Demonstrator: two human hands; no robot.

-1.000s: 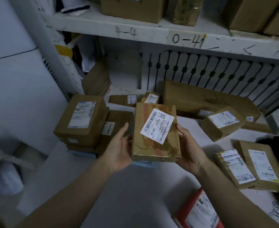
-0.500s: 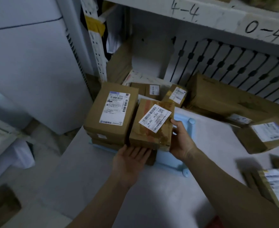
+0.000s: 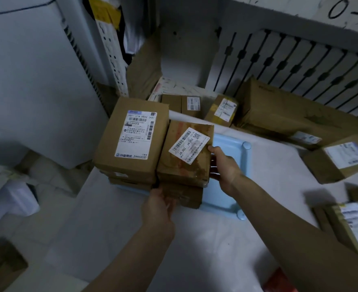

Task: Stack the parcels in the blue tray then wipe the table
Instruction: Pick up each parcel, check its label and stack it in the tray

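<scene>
— Where is the labelled parcel (image 3: 186, 152)?
— It is set on a lower parcel (image 3: 184, 197) at the blue tray's (image 3: 226, 144) near edge and gripped at its right side by the right hand (image 3: 224, 167).
— The left hand (image 3: 159, 205)?
— Laid open against the lower parcel; fingertips blurred.

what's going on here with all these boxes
A person is stacking parcels in the blue tray. Their right hand holds the side of the taped parcel, which sits on a lower parcel in the tray, while the left hand touches that lower parcel's near edge. A taller stack stands just left of it. Other loose parcels lie on the table.
</scene>
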